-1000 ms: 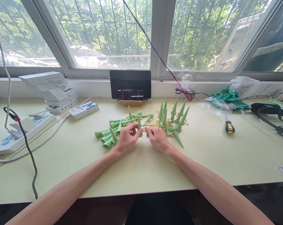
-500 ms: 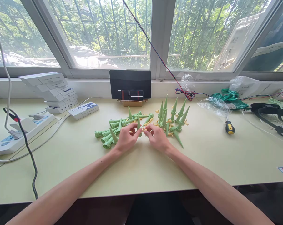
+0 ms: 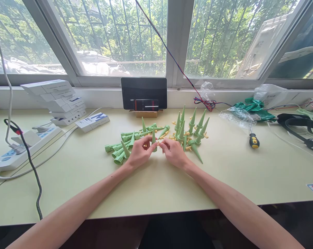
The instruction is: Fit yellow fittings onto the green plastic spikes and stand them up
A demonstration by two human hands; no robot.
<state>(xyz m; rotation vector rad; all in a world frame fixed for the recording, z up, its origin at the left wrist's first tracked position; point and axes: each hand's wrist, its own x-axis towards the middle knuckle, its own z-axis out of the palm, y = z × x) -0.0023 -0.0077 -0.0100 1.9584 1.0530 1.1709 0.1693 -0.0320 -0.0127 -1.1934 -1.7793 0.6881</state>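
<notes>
My left hand (image 3: 142, 151) is closed around a green plant watering spike (image 3: 153, 138), held upright with its point upward. Opposite it, my right hand (image 3: 174, 150) pinches a small yellow valve (image 3: 158, 143) at the spike's side; the fingertips cover part of it. Whether the valve is seated in the spike I cannot tell. Left of my hands lies a pile of green spikes (image 3: 117, 148), most on their sides. To the right, several spikes with yellow valves (image 3: 181, 131) stand upright, and one green spike (image 3: 196, 152) lies tipped toward me.
Behind the pile, a tablet (image 3: 144, 88) and a phone (image 3: 146, 105) lean on a cardboard stand. White boxes (image 3: 64, 103) and a power strip (image 3: 29, 148) occupy the left. A screwdriver (image 3: 254, 141), plastic wrap and a black headset (image 3: 305, 129) are on the right.
The right fingers have shifted slightly at the yellow valve beside the spike. My left hand and the other spikes stay as they were.
</notes>
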